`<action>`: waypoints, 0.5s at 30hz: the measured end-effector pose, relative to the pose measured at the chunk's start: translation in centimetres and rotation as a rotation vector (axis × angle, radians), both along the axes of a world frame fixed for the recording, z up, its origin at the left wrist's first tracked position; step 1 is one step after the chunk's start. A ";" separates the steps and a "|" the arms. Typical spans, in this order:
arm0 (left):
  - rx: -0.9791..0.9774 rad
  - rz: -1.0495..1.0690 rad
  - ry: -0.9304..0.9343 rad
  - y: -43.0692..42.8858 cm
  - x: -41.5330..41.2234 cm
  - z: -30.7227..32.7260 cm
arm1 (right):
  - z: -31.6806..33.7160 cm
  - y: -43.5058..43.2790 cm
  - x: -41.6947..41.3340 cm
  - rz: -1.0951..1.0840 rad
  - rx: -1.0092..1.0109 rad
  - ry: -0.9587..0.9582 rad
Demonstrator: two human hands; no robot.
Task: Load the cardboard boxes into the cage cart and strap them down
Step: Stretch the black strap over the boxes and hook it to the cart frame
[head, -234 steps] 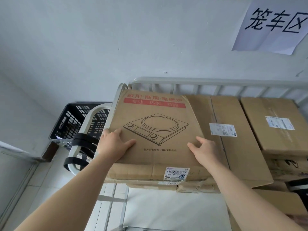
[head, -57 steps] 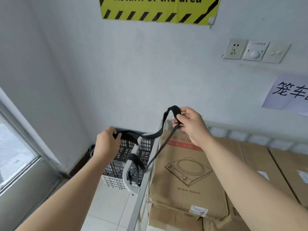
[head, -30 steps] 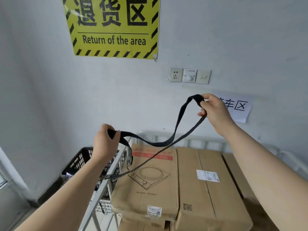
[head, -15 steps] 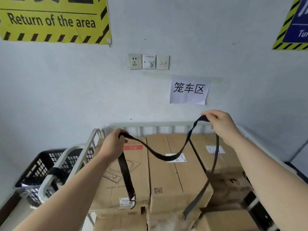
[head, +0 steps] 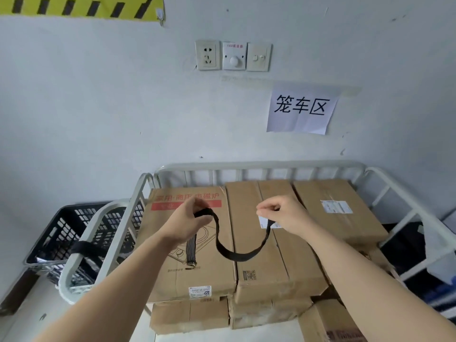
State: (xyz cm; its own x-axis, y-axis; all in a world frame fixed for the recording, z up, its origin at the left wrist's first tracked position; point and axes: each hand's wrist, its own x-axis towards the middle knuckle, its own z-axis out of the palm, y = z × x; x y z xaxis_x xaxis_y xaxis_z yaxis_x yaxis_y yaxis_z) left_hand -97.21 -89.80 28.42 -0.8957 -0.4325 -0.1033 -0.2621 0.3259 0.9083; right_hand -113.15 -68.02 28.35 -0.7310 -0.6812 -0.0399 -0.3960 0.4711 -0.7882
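Your left hand (head: 190,219) is curled round one end of the black strap (head: 235,256), and your right hand (head: 283,215) pinches it further along. The strap sags in a loop between them, above the cardboard boxes (head: 274,265). The boxes sit stacked inside the cage cart (head: 259,165) (white rails, against the wall). A black crate (head: 71,230) stands just beside the cart's left side.

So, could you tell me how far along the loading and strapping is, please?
Loading looks done: cardboard boxes sit stacked inside the cage cart. In hand: the left hand and right hand hold a black strap, slack, above them. Left: stretching it across and fastening it.
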 end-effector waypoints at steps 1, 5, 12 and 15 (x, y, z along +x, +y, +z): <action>0.033 -0.023 0.003 -0.4 -0.2 -0.2 | -0.5 -0.9 -0.1 0.018 0.027 -0.004; 0.113 -0.119 -0.021 -2.4 -1.5 -0.8 | -2.1 -4.5 -0.4 0.071 0.089 -0.055; 0.176 -0.223 -0.074 -4.5 -3.4 -1.7 | -3.7 -9.1 -0.5 0.138 0.093 -0.115; 0.200 -0.229 -0.086 -5.0 -3.8 -1.9 | -4.1 -10.6 -0.9 0.202 0.095 -0.208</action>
